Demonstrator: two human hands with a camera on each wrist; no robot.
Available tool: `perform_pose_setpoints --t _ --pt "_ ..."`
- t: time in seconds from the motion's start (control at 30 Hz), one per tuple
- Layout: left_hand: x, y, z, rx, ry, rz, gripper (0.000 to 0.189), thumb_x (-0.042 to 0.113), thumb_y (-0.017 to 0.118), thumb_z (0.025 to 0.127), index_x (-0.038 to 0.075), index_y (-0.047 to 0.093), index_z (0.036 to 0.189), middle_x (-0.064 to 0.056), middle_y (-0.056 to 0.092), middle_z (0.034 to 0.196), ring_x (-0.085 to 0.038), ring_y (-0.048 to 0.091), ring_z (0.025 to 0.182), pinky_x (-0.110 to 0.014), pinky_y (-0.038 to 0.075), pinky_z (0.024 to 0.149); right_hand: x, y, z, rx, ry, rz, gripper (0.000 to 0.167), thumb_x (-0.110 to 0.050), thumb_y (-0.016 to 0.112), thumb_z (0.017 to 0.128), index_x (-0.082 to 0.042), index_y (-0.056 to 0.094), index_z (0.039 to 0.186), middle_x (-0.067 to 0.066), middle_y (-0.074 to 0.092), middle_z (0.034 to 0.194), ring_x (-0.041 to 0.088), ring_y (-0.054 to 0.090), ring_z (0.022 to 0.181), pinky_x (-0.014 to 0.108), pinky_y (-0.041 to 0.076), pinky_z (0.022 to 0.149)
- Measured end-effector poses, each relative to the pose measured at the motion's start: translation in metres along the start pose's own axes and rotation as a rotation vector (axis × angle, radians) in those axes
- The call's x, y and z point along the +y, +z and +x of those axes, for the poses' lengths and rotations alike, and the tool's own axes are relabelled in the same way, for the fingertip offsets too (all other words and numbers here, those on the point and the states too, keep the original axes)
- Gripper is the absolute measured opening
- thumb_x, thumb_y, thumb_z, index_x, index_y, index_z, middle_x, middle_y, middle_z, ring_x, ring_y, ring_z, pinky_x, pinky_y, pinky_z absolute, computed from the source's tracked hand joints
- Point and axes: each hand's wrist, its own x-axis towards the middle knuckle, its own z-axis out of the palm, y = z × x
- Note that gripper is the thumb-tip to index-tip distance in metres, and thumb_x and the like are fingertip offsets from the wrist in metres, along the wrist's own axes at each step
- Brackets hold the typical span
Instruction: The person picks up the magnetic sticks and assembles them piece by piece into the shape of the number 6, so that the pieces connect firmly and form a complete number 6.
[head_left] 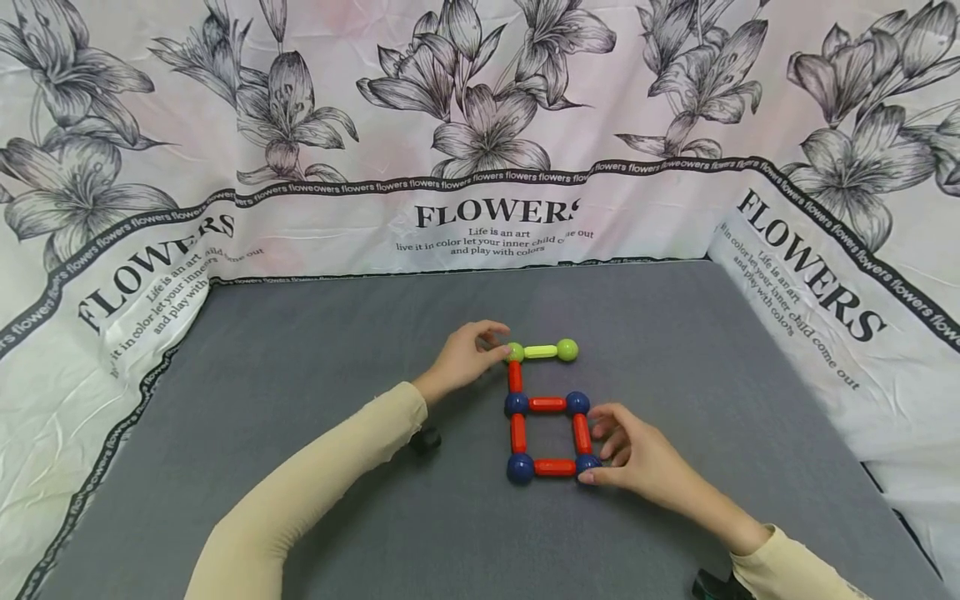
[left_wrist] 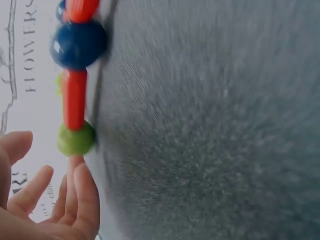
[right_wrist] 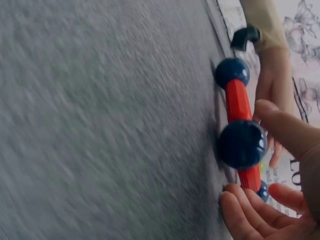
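Observation:
A flat magnetic-stick figure lies on the grey cloth. Red rods (head_left: 547, 404) and dark blue balls (head_left: 521, 468) form its square. Another red rod (head_left: 515, 377) leads up from the upper left corner to a green ball (head_left: 516, 352); a light green rod (head_left: 541, 352) joins that to a second green ball (head_left: 567, 350). My left hand (head_left: 468, 354) has its fingertips right at the first green ball, fingers loosely extended. At the lower right corner, my right hand (head_left: 637, 454) has its thumb by the blue ball (right_wrist: 242, 144) and its relaxed fingers beside the right-hand red rod (head_left: 582, 434).
Behind the grey cloth surface (head_left: 360, 325) stands a white flower-print curtain (head_left: 315, 233), which also runs along both sides. A black wrist device (head_left: 426, 440) shows under the left sleeve, another (head_left: 720, 586) at the right one.

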Motion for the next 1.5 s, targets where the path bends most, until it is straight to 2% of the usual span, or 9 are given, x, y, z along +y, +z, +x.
perform_pose_setpoints --t 0.1,0.3,0.5,0.7,0.9,1.07,1.5 --pt "-0.005 0.003 0.009 -0.034 -0.016 0.013 0.043 0.031 0.068 0.094 0.014 0.061 0.134 -0.011 0.067 0.118 -0.022 0.069 0.086 -0.027 0.054 0.067 -0.001 0.005 -0.002 0.004 -0.046 -0.058 0.072 -0.031 0.092 0.066 -0.013 0.051 0.122 0.003 0.061 0.101 0.004 0.058 0.077 0.023 0.054 0.064" --pt "-0.009 0.012 0.02 -0.069 0.037 0.083 0.037 0.031 0.069 0.093 0.013 0.068 0.125 -0.006 0.071 0.116 -0.02 0.065 0.1 -0.029 0.054 0.083 -0.005 0.009 -0.004 0.013 -0.06 -0.12 0.055 -0.027 0.092 0.067 -0.016 0.055 0.106 -0.003 0.06 0.09 0.001 0.056 0.073 0.021 0.051 0.061" --pt "-0.007 0.015 0.023 -0.068 0.035 0.089 0.033 0.026 0.071 0.092 0.011 0.07 0.122 -0.006 0.071 0.117 -0.018 0.065 0.093 -0.024 0.054 0.073 -0.008 0.009 -0.005 0.0 -0.028 -0.097 0.044 -0.023 0.09 0.07 -0.015 0.058 0.098 -0.002 0.061 0.082 0.002 0.057 0.069 0.021 0.052 0.059" --pt "-0.006 0.014 0.022 -0.075 0.008 0.03 0.033 0.024 0.071 0.092 0.01 0.069 0.122 -0.009 0.07 0.116 -0.014 0.066 0.076 -0.023 0.055 0.062 -0.009 0.01 -0.006 0.044 -0.018 -0.088 0.039 -0.017 0.091 0.069 -0.017 0.06 0.093 -0.003 0.062 0.083 0.001 0.058 0.07 0.02 0.053 0.06" --pt "-0.007 0.013 0.023 -0.074 -0.019 -0.031 0.034 0.021 0.072 0.092 0.008 0.068 0.123 -0.012 0.069 0.114 -0.012 0.067 0.073 -0.024 0.057 0.063 -0.007 0.011 -0.005 0.066 -0.019 -0.064 0.038 -0.015 0.09 0.07 -0.017 0.06 0.094 -0.002 0.063 0.084 0.001 0.059 0.072 0.02 0.054 0.062" --pt "-0.009 0.01 0.024 -0.067 -0.044 -0.076 0.035 0.02 0.072 0.091 0.006 0.068 0.123 -0.013 0.069 0.114 -0.015 0.069 0.076 -0.025 0.059 0.067 -0.004 0.013 -0.001 0.103 -0.075 -0.052 0.039 -0.012 0.09 0.069 -0.018 0.061 0.095 -0.004 0.063 0.084 0.002 0.06 0.073 0.02 0.055 0.062" --pt "-0.017 -0.002 0.032 -0.025 -0.074 -0.091 0.036 0.02 0.073 0.091 0.006 0.068 0.124 -0.013 0.07 0.116 -0.015 0.072 0.078 -0.027 0.059 0.069 -0.005 0.016 0.017 0.146 -0.152 -0.063 0.039 -0.01 0.09 0.069 -0.015 0.066 0.1 -0.003 0.065 0.091 0.002 0.06 0.075 0.022 0.056 0.065"
